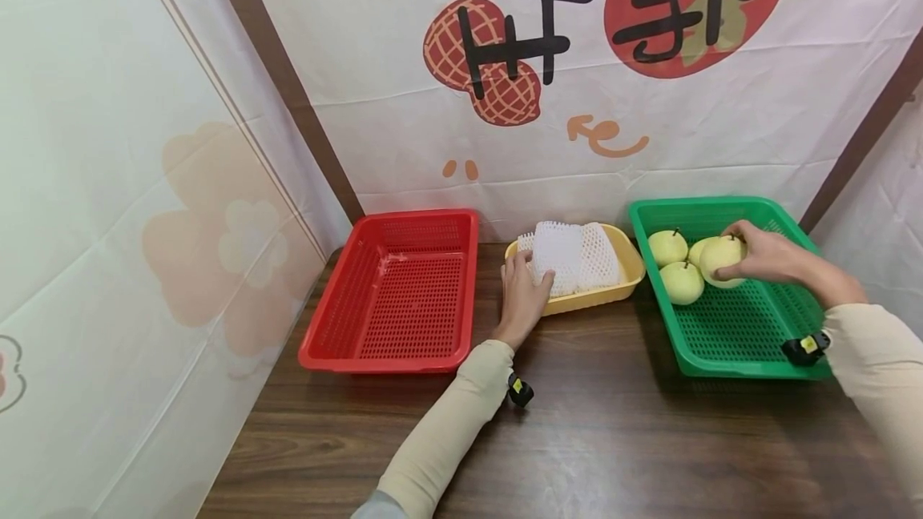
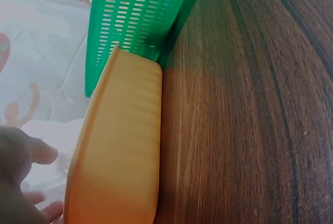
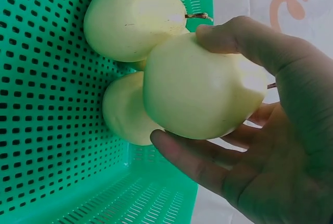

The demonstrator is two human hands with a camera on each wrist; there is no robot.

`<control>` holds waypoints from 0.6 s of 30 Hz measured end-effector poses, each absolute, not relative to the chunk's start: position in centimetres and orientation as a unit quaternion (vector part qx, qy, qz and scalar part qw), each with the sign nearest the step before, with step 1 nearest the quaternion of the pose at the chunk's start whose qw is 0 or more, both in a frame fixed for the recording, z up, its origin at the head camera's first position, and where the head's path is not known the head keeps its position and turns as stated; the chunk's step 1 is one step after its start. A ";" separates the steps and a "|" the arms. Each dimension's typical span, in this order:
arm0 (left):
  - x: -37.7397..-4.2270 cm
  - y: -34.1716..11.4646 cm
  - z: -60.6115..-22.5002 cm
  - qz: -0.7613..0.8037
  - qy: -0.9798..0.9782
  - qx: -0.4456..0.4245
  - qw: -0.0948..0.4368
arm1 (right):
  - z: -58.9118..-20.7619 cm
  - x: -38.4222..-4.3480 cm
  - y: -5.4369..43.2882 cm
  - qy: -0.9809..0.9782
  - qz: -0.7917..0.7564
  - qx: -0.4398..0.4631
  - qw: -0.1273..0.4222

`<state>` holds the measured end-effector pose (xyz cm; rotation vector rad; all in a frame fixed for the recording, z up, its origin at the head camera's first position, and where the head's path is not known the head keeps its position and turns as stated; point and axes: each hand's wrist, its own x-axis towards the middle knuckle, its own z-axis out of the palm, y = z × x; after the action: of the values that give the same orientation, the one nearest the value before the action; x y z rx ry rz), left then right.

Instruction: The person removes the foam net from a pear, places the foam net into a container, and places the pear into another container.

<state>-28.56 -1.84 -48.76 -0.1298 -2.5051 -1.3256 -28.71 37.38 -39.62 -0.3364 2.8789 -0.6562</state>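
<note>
In the head view my right hand (image 1: 766,256) grips a pale yellow-green pear (image 1: 718,256) over the green basket (image 1: 750,367). The right wrist view shows the thumb across the top of this pear (image 3: 200,91) and fingers below it. Other pears (image 1: 681,283) lie beside it in the basket's left part, one partly hidden behind the held one. My left hand (image 1: 524,295) is at the left end of the yellow tray (image 1: 634,259), thumb and fingers spread over white foam fruit nets (image 1: 577,256). In the left wrist view its fingers reach past the tray's rim.
A red perforated basket (image 1: 465,319) stands on the left of the dark wooden table (image 1: 577,407). The yellow tray sits between it and the green basket, close to the green one. A printed cloth (image 1: 404,150) hangs behind them.
</note>
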 end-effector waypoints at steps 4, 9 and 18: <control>-28.6 -1.7 -48.8 -0.468 -0.865 -0.046 0.174 | -39.8 -28.9 37.5 0.963 -0.222 -0.117 0.094; -28.7 -1.7 -48.9 -0.454 -0.865 -0.051 0.205 | -40.1 -29.1 37.7 0.963 -0.219 -0.120 0.101; -29.0 -1.8 -49.1 -0.313 -0.913 -0.124 0.230 | -40.2 -29.4 38.0 0.966 -0.198 -0.117 0.118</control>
<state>-28.98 -1.84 -49.10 -0.3406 -2.5119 -0.8613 -29.39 38.00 -40.20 -0.3411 2.8271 -0.5787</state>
